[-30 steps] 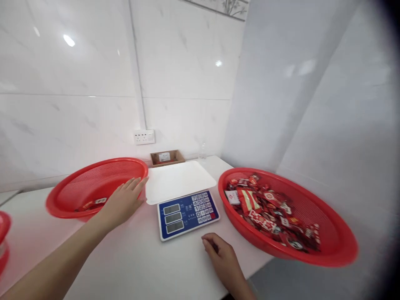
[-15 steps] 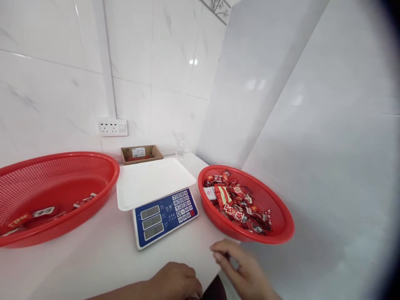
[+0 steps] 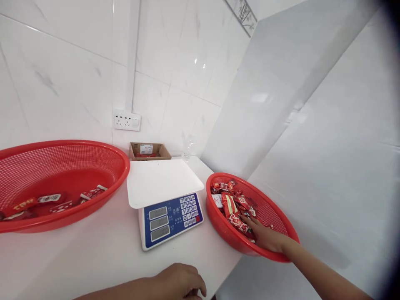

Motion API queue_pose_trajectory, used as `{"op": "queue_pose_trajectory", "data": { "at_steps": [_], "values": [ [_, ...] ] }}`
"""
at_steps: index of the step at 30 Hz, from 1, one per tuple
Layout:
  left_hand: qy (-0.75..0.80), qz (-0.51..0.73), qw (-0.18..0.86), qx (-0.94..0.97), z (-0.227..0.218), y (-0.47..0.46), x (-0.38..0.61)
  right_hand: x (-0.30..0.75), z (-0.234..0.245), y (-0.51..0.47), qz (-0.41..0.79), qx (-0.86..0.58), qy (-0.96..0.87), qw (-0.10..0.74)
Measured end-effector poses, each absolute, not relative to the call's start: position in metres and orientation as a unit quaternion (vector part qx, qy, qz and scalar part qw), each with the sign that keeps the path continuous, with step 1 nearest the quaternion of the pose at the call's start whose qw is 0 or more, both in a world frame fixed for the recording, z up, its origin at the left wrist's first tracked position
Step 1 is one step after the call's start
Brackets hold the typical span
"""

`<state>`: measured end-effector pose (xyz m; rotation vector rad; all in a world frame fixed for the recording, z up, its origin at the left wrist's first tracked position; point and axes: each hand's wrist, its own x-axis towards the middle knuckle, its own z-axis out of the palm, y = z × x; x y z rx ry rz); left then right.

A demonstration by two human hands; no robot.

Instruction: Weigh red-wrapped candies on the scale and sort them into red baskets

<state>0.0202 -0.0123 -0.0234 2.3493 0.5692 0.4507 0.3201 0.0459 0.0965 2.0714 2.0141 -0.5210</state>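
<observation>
My right hand (image 3: 265,236) reaches into the right red basket (image 3: 292,246). Its fingers are stretched out over the small wrapped snack packets (image 3: 229,204) and touch them; some fingertips are partly hidden among the wrappers. A red-and-white patterned packet (image 3: 238,223) lies just beside these fingers. Close to the front edge of the white table, my left hand (image 3: 183,281) rests with its fingers curled, and nothing shows in it. Between the two baskets stands a digital scale (image 3: 171,221) with a bare white pan (image 3: 164,183).
On the left is a larger red basket (image 3: 123,166) with several packets (image 3: 51,199) at its bottom. Behind the scale are a small cardboard box (image 3: 164,152) and a clear plastic bottle (image 3: 187,148). A wall socket (image 3: 126,121) is above. A grey-white panel (image 3: 312,166) borders the right side.
My right hand has moved from the table's front edge up and right into the right basket, its fingers stretching out. My left hand has stayed near the edge. The camera view has shifted slightly.
</observation>
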Motion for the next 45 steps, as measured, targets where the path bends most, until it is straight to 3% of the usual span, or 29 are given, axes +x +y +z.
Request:
{"op": "queue_pose_trajectory", "data": {
  "at_steps": [5, 11, 13, 17, 22, 33, 45],
  "values": [
    [0.233, 0.162, 0.360, 0.889, -0.013, -0.015, 0.017, 0.320, 0.103, 0.050, -0.208, 0.712, 0.671, -0.017],
    [0.261, 0.138, 0.362, 0.884, 0.000, -0.022, 0.012, 0.344, 0.131, 0.068, -0.132, 0.738, 0.657, -0.077],
    [0.266, 0.139, 0.359, 0.884, 0.001, -0.023, 0.011, 0.348, 0.134, 0.068, -0.168, 0.730, 0.659, -0.064],
    [0.268, 0.150, 0.360, 0.881, -0.001, -0.023, 0.011, 0.339, 0.115, 0.055, -0.230, 0.693, 0.681, 0.059],
    [0.275, 0.150, 0.361, 0.878, 0.001, -0.024, 0.011, 0.314, 0.086, 0.048, -0.128, 0.717, 0.680, 0.088],
    [0.281, 0.148, 0.362, 0.876, -0.002, -0.023, 0.014, 0.343, 0.117, 0.076, -0.033, 0.751, 0.656, -0.065],
    [0.246, 0.157, 0.378, 0.879, -0.013, -0.016, 0.015, 0.333, 0.135, 0.083, -0.148, 0.779, 0.589, -0.154]
  ]
}}
